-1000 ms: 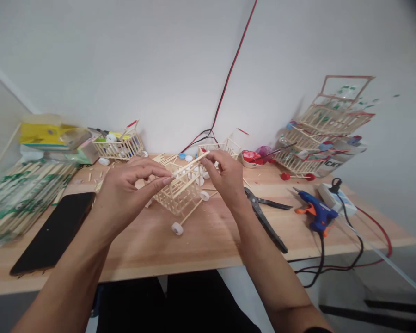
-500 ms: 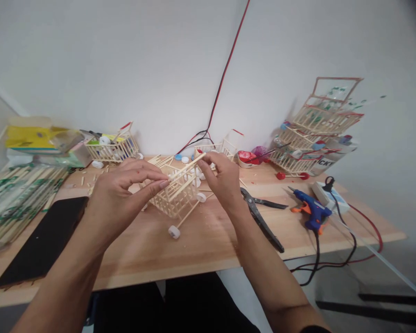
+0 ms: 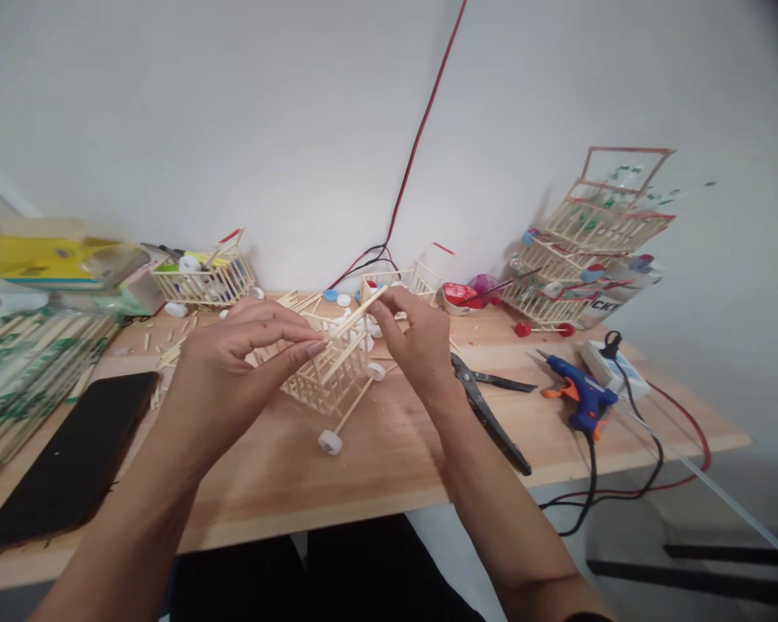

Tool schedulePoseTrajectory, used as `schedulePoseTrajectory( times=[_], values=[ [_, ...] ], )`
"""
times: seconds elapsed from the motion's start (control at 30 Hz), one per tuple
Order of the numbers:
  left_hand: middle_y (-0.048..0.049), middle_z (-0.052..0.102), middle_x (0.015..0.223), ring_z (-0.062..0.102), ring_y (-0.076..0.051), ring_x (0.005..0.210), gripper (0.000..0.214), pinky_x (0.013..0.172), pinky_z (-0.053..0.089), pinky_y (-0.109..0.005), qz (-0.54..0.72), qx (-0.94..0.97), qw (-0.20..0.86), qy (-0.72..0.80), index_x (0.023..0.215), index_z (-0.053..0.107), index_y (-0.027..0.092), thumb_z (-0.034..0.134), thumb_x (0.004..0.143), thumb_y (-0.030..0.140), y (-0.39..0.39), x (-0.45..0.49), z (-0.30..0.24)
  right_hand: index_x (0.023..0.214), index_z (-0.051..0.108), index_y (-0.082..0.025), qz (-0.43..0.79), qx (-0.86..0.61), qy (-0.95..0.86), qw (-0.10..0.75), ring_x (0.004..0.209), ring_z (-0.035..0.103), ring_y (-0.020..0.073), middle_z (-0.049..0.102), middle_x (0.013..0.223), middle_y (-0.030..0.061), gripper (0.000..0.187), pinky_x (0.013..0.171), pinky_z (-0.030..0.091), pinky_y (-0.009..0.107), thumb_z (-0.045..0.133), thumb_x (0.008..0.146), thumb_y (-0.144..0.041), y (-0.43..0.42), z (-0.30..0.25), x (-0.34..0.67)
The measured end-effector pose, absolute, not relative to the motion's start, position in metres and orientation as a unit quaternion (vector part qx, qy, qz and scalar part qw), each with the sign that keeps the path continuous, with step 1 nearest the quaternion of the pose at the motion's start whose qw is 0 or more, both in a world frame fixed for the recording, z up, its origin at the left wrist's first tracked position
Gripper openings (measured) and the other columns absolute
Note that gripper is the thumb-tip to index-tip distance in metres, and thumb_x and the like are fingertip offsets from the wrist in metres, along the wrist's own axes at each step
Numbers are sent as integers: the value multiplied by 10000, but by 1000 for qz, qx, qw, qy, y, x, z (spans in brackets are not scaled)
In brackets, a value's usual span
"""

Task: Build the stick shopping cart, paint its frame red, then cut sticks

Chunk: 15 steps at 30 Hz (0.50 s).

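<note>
Between my two hands a thin wooden stick [image 3: 355, 314] is stretched slantwise over a small cart of sticks [image 3: 315, 387]. My left hand [image 3: 254, 350] pinches its near end between thumb and fingertips. At the far, upper end my right hand [image 3: 416, 333] has thumb and fingers closed on the stick. The cart's slatted basket stands on the table, with white cap wheels [image 3: 330, 442] on a stick axle at its near side. Part of the basket is hidden behind my left fingers. Whether the held stick touches the cart's rim, I cannot tell.
Black-handled pliers [image 3: 489, 415] and a blue glue gun [image 3: 580, 393] lie to the right, a phone [image 3: 71, 458] and bagged sticks [image 3: 39, 371] to the left. Finished-looking carts [image 3: 570, 259] are stacked at the back right. Another cart [image 3: 207, 278] holds caps. A red paint dish [image 3: 460, 298] stands behind.
My left hand has slid slightly to the right along with the stick's near end. My right hand has barely moved. The view has shifted a little.
</note>
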<state>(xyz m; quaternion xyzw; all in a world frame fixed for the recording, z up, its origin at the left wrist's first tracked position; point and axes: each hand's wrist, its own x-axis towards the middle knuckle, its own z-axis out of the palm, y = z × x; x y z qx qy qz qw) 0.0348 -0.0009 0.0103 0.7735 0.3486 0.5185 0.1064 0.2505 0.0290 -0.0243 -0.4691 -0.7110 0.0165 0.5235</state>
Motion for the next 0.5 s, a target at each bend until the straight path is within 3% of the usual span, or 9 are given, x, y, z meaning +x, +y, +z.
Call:
schedulePoseTrajectory(
  times=[0.17,0.5],
  values=[
    [1,749,770,693,-211,786,65,855,569,-410,516,771,105,357,766,777,303,735,813,319,-2,35,9,909,647,-201,-19,-444,-709,547,765,575,168,686,898,55,71,778,456,310,600,918,-254,30,-21,251],
    [21,742,743,685,-195,771,85,883,546,-414,512,785,95,336,763,768,304,724,827,270,-4,38,12,849,632,-206,24,-434,-709,555,764,588,158,640,794,20,117,739,446,290,554,930,-237,32,-24,250]
  ],
)
